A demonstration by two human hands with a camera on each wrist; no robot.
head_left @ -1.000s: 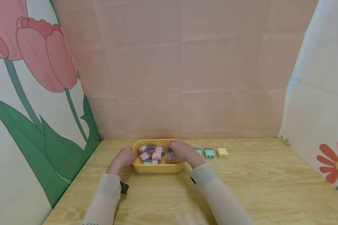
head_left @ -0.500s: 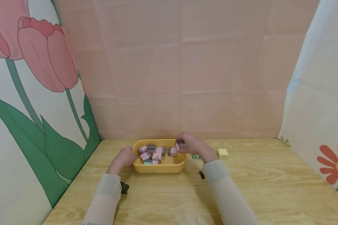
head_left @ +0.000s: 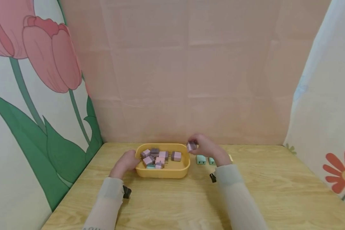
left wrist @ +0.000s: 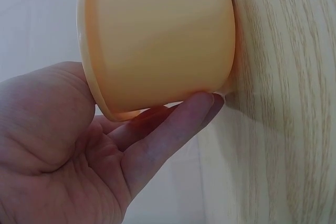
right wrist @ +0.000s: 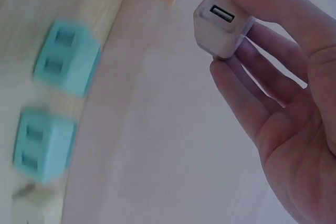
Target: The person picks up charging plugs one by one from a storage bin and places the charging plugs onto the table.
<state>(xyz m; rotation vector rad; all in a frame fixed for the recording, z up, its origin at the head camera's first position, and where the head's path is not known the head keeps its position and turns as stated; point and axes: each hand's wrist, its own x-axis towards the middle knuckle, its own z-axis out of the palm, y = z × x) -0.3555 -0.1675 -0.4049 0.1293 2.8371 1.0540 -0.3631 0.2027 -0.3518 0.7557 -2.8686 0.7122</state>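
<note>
Beyond the basket's right rim, my right hand [head_left: 206, 149] pinches a pale purple USB wall charger [head_left: 191, 146] in the air. In the right wrist view, the thumb and fingertips hold this charger [right wrist: 220, 22] with its USB port facing the camera. My left hand [head_left: 127, 161] holds the left end of a yellow plastic basket [head_left: 162, 173]. The left wrist view shows its fingers along the outside wall of the basket [left wrist: 163, 40], while the thumb tip is hidden past the rim. Inside lie several purple chargers [head_left: 176, 156], a pink one [head_left: 160, 159] and a teal one [head_left: 150, 166].
Right of the basket, two teal chargers [head_left: 201, 159] stand in a row on the wooden table [head_left: 166, 204]. A yellow charger [head_left: 231, 157] at the row's end is mostly covered by the right wrist. A pink cloth backdrop [head_left: 149, 80] hangs behind the table.
My right hand has lifted a purple charger out of the basket and carried it right, past the rim. Another purple charger now shows at the basket's right side. The left hand has stayed put.
</note>
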